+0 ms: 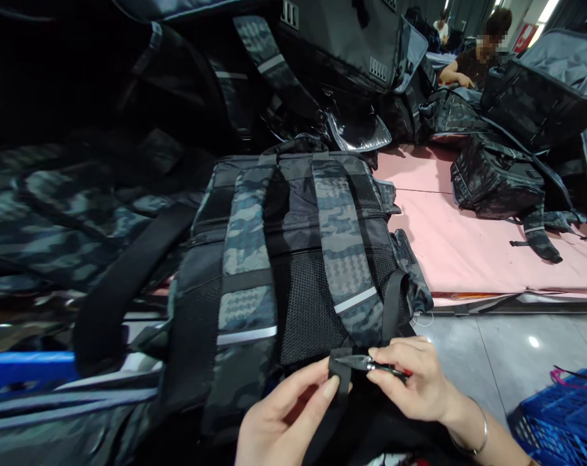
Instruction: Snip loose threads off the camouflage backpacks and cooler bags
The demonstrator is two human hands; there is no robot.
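A black and grey camouflage backpack (303, 220) lies with its padded shoulder straps facing up. My left hand (288, 411) pinches the end of a black webbing strap (340, 372) near the bag's lower edge. In my right hand (417, 378) is a small pair of thread snips (354, 362), gripped between thumb and fingers. The blades point left and lie against the webbing; whether they are cutting thread I cannot tell.
More camouflage bags are piled behind and to the left. A smaller bag (497, 175) rests on the pink-covered table (448, 252). A blue plastic crate (560, 414) stands on the floor at the lower right. Another person (482, 58) works at the back right.
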